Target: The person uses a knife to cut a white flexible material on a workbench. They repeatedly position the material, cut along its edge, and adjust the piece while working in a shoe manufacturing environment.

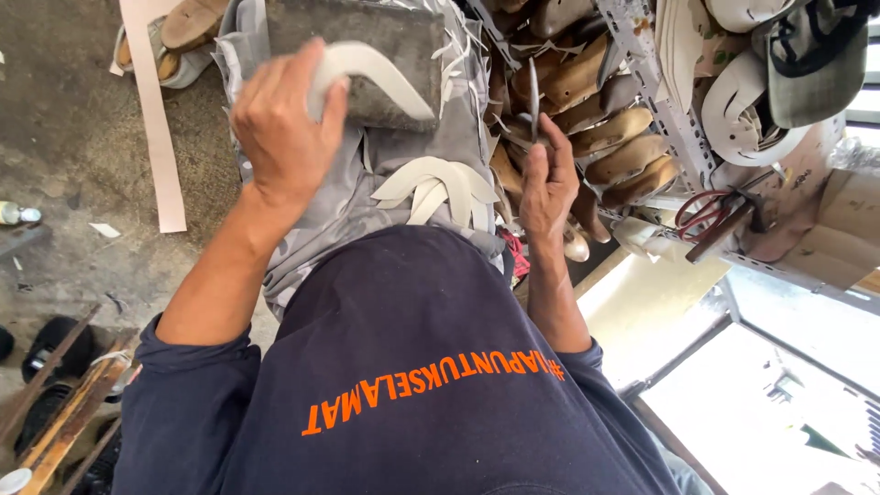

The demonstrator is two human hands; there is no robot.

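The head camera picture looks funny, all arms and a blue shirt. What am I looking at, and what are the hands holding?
The camera sits on a person's head and looks down, so you see their own dark blue shirt and both arms. There is no machine here, just bare hands. The left hand holds a curved white strap piece against a flat grey stone block on the lap. The right hand holds a thin metal blade pointing up. More white strap pieces lie on the grey cloth over the knees. To the right, a metal rack is packed with wooden shoe forms, and red-handled scissors hang nearby.
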